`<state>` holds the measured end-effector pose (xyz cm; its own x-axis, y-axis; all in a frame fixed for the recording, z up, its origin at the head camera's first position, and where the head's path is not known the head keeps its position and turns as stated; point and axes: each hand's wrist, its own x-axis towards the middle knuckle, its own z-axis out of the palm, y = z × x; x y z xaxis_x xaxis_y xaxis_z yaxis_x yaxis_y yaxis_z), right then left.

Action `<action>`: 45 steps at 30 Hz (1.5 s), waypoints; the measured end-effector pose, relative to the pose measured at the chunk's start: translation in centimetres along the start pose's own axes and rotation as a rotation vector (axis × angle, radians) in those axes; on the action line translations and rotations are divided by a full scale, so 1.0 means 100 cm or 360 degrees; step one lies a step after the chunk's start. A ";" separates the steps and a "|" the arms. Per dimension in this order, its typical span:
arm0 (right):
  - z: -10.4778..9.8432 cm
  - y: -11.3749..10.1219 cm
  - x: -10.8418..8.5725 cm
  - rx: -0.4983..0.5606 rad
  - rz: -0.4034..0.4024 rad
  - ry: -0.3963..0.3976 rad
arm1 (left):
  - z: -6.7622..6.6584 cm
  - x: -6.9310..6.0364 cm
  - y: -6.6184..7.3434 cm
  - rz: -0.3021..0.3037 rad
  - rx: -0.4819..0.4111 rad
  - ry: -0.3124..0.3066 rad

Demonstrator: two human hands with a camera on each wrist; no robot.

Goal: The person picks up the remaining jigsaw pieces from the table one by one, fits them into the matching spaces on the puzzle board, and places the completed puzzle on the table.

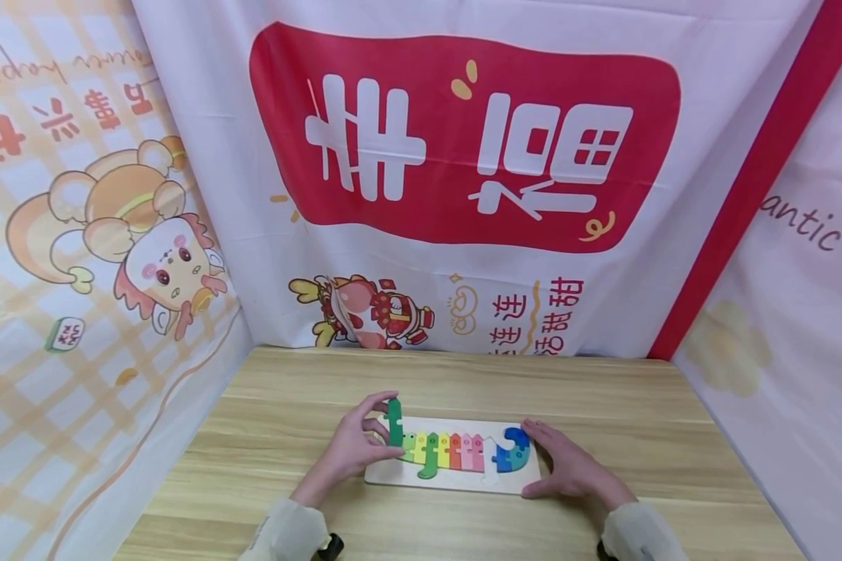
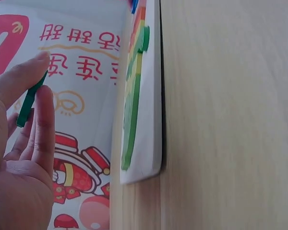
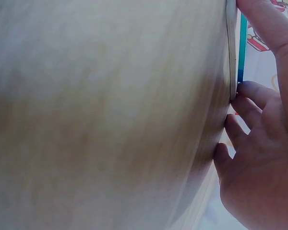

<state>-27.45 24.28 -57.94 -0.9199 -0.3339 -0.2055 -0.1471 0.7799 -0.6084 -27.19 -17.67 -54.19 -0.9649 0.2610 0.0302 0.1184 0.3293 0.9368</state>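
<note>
My left hand (image 1: 354, 442) pinches a dark green wooden puzzle piece (image 1: 395, 425) between thumb and fingers, upright above the left end of a pale puzzle board (image 1: 382, 474). In the left wrist view the green piece (image 2: 30, 101) shows edge-on, apart from the board (image 2: 153, 129). My right hand (image 1: 568, 466) rests at the board's right end, thumb by the near corner and fingers by the far one. The right wrist view has its fingertips touching the board's edge (image 3: 233, 62). Green, yellow, orange and pink pieces (image 1: 456, 452) lie in the board; a bare gap separates them from blue pieces (image 1: 514, 452).
The board lies on a wood-grain table (image 1: 309, 374). A white cloth with a red printed panel (image 1: 456, 218) hangs behind the table. Printed cloths also stand at the left (image 1: 42, 312) and right.
</note>
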 end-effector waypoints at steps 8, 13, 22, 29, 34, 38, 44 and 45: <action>0.000 0.000 -0.002 -0.0004 -0.0010 0.0004 | 0.017 0.005 0.006 0.0018 -0.0063 -0.0064; -0.001 0.000 -0.005 -0.0013 -0.0013 0.0010 | 0.034 0.011 0.014 0.0066 -0.0061 -0.0075; -0.002 -0.002 -0.005 -0.0013 -0.0011 -0.0004 | 0.068 0.023 0.026 0.0115 0.0094 -0.0176; -0.001 -0.002 -0.005 -0.0008 -0.0024 -0.0013 | 0.090 0.028 0.028 0.0245 0.0455 -0.0225; -0.002 -0.001 -0.003 -0.0030 -0.0051 -0.0013 | 0.101 0.032 0.029 0.0314 0.0562 -0.0280; -0.001 -0.001 -0.001 -0.0050 -0.0081 -0.0008 | 0.110 0.035 0.026 0.0351 0.0619 -0.0296; -0.001 -0.001 -0.002 -0.0031 -0.0072 -0.0009 | 0.124 0.041 0.023 0.0376 0.0657 -0.0296; -0.002 -0.001 -0.002 -0.0024 -0.0076 -0.0011 | 0.127 0.041 0.023 0.0373 0.0667 -0.0302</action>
<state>-27.29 24.34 -57.71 -0.9092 -0.3745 -0.1819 -0.1963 0.7709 -0.6059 -27.91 -4.35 -56.32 -0.8463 0.5184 0.1223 0.4476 0.5678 0.6909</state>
